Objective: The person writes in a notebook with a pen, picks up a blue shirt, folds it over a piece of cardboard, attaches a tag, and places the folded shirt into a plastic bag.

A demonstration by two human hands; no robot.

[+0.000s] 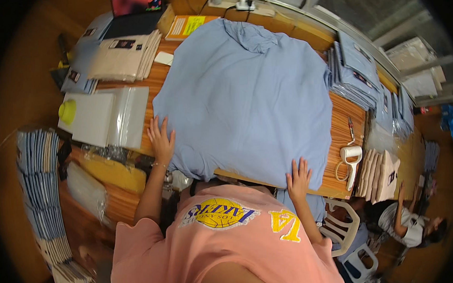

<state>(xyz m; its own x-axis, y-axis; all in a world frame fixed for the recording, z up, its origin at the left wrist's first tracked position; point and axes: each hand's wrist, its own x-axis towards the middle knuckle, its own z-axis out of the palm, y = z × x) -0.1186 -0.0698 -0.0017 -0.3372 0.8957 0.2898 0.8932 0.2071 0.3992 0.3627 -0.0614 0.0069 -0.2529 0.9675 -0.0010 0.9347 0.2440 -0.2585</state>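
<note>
A light blue garment (250, 98) is spread over the wooden table, its gathered collar end at the far side. At its left edge lies my left hand (161, 141), fingers spread and flat on the cloth. My right hand (299, 179) rests near the lower right corner of the garment, fingers stretched out. Neither hand grips anything. Some of the cloth hangs over the table's near edge. On the table right of the garment lie a white lint roller (351, 157) and a slim tool with a red part (350, 128).
Folded beige garments (125, 54) and clear plastic bags (134, 116) lie at the left. Blue packaged garments (355, 76) are piled at the right, beige ones (376, 174) nearer. Folded clothes (39, 179) stand lower left. White plastic chairs (346, 227) and another person (408, 224) are lower right.
</note>
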